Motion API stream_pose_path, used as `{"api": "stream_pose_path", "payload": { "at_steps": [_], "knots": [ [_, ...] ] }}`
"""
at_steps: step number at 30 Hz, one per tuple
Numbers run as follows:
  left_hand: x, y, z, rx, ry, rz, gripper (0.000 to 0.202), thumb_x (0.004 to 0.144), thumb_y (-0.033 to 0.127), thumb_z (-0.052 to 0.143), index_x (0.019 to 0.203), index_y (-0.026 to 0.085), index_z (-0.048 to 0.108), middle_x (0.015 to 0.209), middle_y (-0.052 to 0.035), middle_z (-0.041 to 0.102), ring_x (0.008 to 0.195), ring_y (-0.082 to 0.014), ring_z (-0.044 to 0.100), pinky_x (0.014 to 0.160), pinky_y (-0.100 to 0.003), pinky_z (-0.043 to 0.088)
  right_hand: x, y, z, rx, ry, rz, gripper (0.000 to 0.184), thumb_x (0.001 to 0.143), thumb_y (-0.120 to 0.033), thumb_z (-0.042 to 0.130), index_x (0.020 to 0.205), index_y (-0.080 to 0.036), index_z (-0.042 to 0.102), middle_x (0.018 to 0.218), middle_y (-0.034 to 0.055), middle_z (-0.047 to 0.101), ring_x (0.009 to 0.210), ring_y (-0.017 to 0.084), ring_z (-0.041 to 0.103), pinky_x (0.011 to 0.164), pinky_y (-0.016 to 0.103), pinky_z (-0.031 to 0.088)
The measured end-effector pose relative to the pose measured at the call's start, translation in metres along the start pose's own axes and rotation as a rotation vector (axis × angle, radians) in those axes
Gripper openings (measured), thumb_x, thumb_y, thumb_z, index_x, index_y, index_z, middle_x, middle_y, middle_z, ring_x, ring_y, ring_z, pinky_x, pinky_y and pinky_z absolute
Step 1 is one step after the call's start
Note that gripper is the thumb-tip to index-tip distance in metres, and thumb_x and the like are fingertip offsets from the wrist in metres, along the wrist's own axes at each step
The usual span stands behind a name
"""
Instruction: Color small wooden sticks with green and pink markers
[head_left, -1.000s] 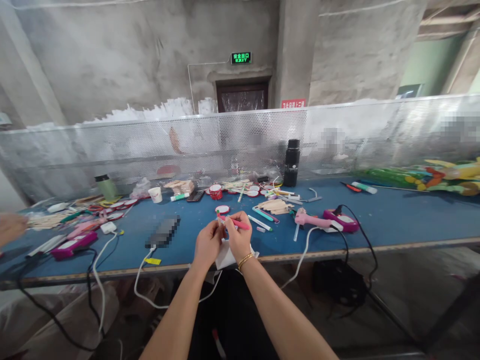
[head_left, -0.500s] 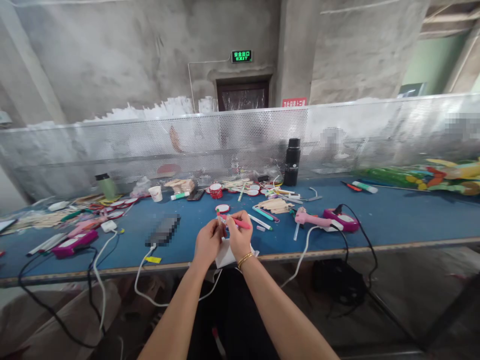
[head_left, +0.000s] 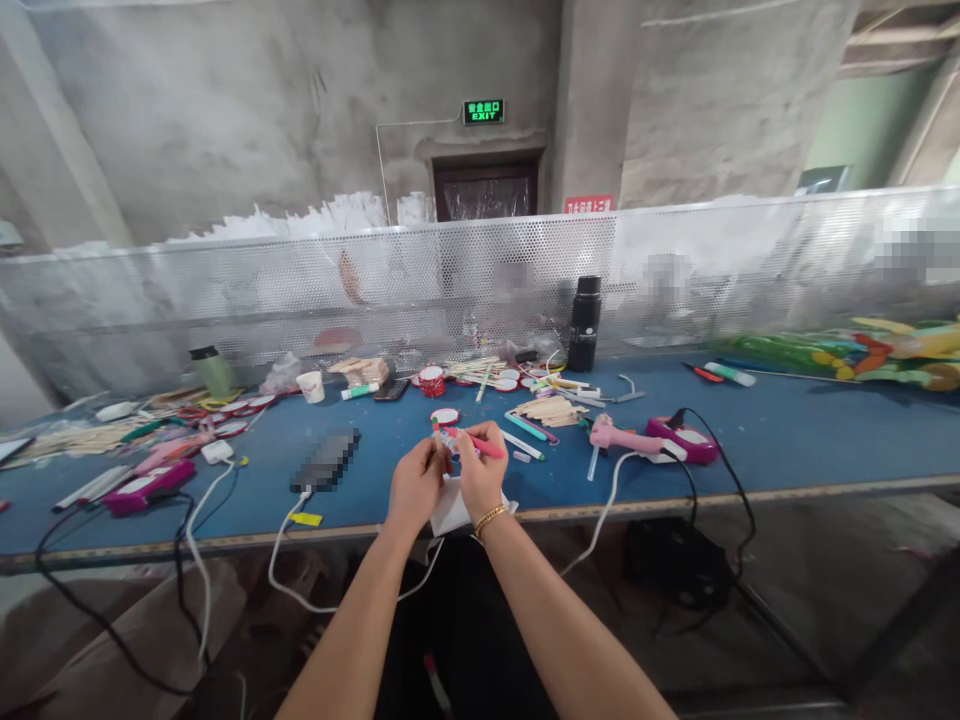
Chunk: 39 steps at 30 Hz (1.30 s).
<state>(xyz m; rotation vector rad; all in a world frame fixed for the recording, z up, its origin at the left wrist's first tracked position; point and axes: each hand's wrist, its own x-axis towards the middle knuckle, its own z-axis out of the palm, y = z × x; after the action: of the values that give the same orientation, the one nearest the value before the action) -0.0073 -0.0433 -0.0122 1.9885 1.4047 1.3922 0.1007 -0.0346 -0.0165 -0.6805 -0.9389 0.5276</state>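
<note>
My left hand point(head_left: 417, 486) is closed on a wooden craft stick point(head_left: 437, 432), held upright, with green and red marks near its top. In my right hand point(head_left: 482, 480) is a pink-red marker point(head_left: 486, 445), its tip pointing left toward the stick. I cannot make out whether tip and stick touch. Beneath both hands lies a white sheet or packet point(head_left: 450, 512), partly covered by them. Just beyond the fingers rests a small round white disc with a red rim point(head_left: 445, 416). A white marker point(head_left: 522, 444) and a small lilac cap point(head_left: 521, 457) lie right of my right hand.
To the right lie a pink glue gun point(head_left: 626, 437) and a purple device point(head_left: 690, 443) with cables. Wooden sticks point(head_left: 551, 411) are piled nearby. A black bottle point(head_left: 584, 325) stands at the back. On the left are a phone point(head_left: 326, 461) and a paper cup point(head_left: 311, 387).
My right hand and the marker have shifted slightly to the right, the marker's tip moving a little off the stick's top. My left hand stays almost where it was.
</note>
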Motion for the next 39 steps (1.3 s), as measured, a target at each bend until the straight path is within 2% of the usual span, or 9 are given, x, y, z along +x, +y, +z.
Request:
{"api": "stream_pose_path", "payload": {
  "at_steps": [10, 16, 21, 25, 30, 34, 39],
  "knots": [
    [0.0011, -0.0044, 0.0020, -0.031, 0.000, -0.003, 0.031, 0.096, 0.039, 0.051, 0.072, 0.021, 0.057, 0.063, 0.0020, 0.057, 0.060, -0.0153, 0.051, 0.059, -0.027, 0.035, -0.0001, 0.0002, -0.0008, 0.011, -0.104, 0.006, 0.018, 0.083, -0.034, 0.062, 0.072, -0.022, 0.053, 0.064, -0.0038, 0.056, 0.062, 0.015, 0.052, 0.062, 0.029, 0.044],
    [0.0021, -0.0068, 0.0012, -0.022, -0.012, 0.006, 0.030, 0.096, 0.039, 0.049, 0.074, 0.021, 0.060, 0.066, 0.0010, 0.060, 0.061, -0.0157, 0.053, 0.061, -0.027, 0.036, -0.0003, 0.0010, 0.0011, 0.004, 0.011, -0.013, 0.016, 0.082, -0.031, 0.062, 0.071, -0.022, 0.053, 0.064, -0.0042, 0.055, 0.062, 0.014, 0.051, 0.063, 0.029, 0.044],
    [0.0010, -0.0044, 0.0012, -0.024, -0.008, -0.004, 0.032, 0.096, 0.042, 0.050, 0.072, 0.021, 0.058, 0.062, 0.0022, 0.057, 0.058, -0.0152, 0.051, 0.060, -0.027, 0.036, -0.0003, -0.0001, 0.0000, 0.009, -0.081, -0.009, 0.017, 0.082, -0.032, 0.062, 0.072, -0.022, 0.053, 0.064, -0.0041, 0.056, 0.060, 0.014, 0.052, 0.061, 0.029, 0.043],
    [0.0010, -0.0034, 0.0008, 0.002, -0.008, -0.003, 0.030, 0.095, 0.038, 0.049, 0.072, 0.022, 0.058, 0.064, 0.0012, 0.059, 0.060, -0.0159, 0.053, 0.060, -0.027, 0.035, -0.0001, -0.0008, -0.0002, 0.001, 0.001, -0.010, 0.018, 0.082, -0.032, 0.063, 0.071, -0.022, 0.054, 0.068, -0.0027, 0.057, 0.065, 0.015, 0.053, 0.064, 0.030, 0.044],
    [0.0010, -0.0028, 0.0006, 0.000, -0.008, -0.013, 0.032, 0.096, 0.041, 0.049, 0.070, 0.022, 0.055, 0.062, 0.0016, 0.057, 0.060, -0.0160, 0.051, 0.060, -0.027, 0.035, 0.0000, -0.0004, 0.0004, 0.021, -0.066, -0.004, 0.019, 0.083, -0.034, 0.063, 0.072, -0.022, 0.054, 0.066, -0.0036, 0.055, 0.061, 0.014, 0.051, 0.061, 0.029, 0.043],
    [0.0004, -0.0007, -0.0002, 0.030, -0.009, -0.003, 0.028, 0.095, 0.035, 0.048, 0.072, 0.022, 0.057, 0.064, 0.0008, 0.060, 0.061, -0.0162, 0.053, 0.061, -0.027, 0.035, 0.0006, 0.0015, 0.0008, 0.006, 0.000, -0.010, 0.019, 0.083, -0.033, 0.063, 0.072, -0.021, 0.054, 0.069, -0.0027, 0.056, 0.066, 0.014, 0.052, 0.064, 0.029, 0.044],
    [-0.0008, 0.0012, -0.0003, 0.027, -0.009, -0.006, 0.030, 0.095, 0.035, 0.049, 0.071, 0.022, 0.057, 0.063, 0.0006, 0.060, 0.061, -0.0161, 0.054, 0.060, -0.027, 0.036, -0.0001, 0.0040, 0.0008, 0.001, -0.021, -0.008, 0.019, 0.083, -0.034, 0.063, 0.073, -0.021, 0.055, 0.070, -0.0027, 0.056, 0.065, 0.014, 0.053, 0.063, 0.028, 0.045]
  ]
}}
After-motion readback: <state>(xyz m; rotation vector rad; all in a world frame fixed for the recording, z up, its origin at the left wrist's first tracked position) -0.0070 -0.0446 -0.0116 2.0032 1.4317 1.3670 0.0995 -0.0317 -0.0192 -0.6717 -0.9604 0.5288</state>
